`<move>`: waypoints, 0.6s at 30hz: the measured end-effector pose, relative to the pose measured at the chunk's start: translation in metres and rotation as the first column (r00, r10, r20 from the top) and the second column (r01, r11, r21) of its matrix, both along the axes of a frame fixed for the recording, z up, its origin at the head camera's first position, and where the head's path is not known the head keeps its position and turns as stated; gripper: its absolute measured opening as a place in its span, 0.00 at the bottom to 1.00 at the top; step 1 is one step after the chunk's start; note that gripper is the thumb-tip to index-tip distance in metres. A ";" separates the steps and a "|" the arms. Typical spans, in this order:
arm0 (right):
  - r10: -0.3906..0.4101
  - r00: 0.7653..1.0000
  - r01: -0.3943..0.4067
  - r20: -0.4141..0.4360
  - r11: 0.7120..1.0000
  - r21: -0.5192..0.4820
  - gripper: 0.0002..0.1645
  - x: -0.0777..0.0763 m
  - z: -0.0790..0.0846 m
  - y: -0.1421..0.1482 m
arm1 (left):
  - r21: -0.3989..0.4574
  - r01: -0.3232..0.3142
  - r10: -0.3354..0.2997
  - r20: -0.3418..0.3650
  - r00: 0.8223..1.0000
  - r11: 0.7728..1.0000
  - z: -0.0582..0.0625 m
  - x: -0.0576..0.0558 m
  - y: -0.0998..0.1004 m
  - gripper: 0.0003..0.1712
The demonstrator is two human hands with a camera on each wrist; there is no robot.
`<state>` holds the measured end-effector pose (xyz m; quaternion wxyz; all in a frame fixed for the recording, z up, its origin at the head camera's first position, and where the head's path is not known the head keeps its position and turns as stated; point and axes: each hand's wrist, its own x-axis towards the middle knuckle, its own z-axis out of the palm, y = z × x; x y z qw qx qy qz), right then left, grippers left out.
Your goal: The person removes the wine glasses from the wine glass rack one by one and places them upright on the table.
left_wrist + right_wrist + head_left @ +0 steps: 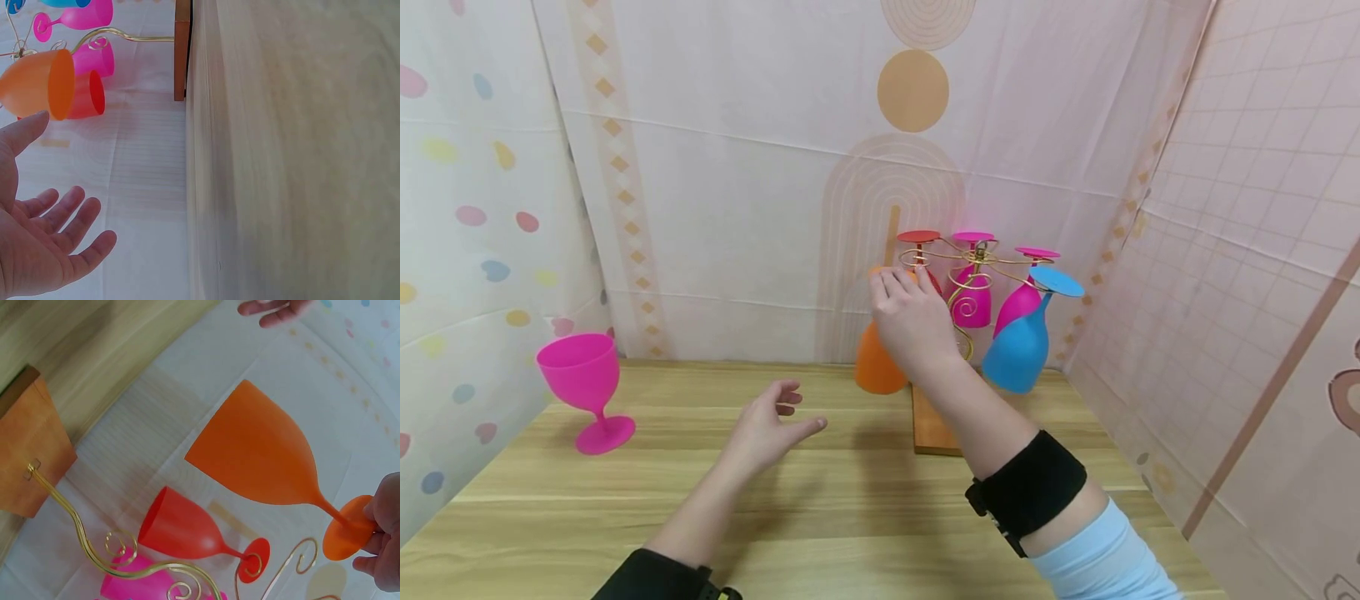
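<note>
My right hand (pixel 917 321) pinches an orange plastic goblet (pixel 880 362) by its round foot, with the bowl hanging mouth down. It is at the left side of a gold wire glass rack (pixel 992 262). A gold hook (pixel 306 555) curls close to the goblet's stem in the right wrist view; the two look apart there. A red goblet (pixel 181 525), pink goblets (pixel 1018 307) and a blue goblet (pixel 1018 354) hang upside down on the rack. Lower and to the left, my left hand (pixel 771 429) holds nothing, its thumb spread and fingers slightly bent.
A pink goblet (pixel 580 375) stands upright at the left of the wood-grain table (pixel 820 517). The rack's wooden base (pixel 934 425) rests on the table at the right. Patterned cloths (pixel 722 208) hang behind and on both sides.
</note>
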<state>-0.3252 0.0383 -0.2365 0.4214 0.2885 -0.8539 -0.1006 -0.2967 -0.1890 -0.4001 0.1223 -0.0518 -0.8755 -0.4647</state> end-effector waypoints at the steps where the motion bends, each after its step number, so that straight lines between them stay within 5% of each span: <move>1: 0.007 1.000 -0.007 0.010 1.000 0.005 0.19 0.001 -0.002 -0.001 | 0.001 0.000 0.000 0.002 1.000 1.000 0.000 0.000 0.000 0.47; 18: 0.052 0.982 -0.045 0.182 0.998 -0.040 0.25 0.000 -0.036 -0.007 | 0.033 0.026 -0.027 0.031 0.999 0.999 0.003 0.001 0.003 0.54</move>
